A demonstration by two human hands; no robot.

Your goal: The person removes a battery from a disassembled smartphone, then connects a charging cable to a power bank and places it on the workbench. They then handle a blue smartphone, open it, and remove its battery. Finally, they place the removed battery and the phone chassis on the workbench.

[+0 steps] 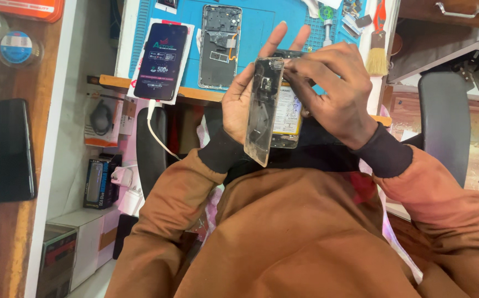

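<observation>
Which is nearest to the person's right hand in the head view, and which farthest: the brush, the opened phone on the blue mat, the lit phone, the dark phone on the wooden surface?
Measured from the right hand:
1. Brush, just past it, by the mat's edge.
2. Opened phone, on the blue mat, across the held phone.
3. Lit phone, further along, on its cable.
4. Dark phone, far side on the wooden surface.

Left hand (pixel 245 96) upright, fingers extended in an open grip; right hand (pixel 333 91) curled, fingertips pinched.
</observation>
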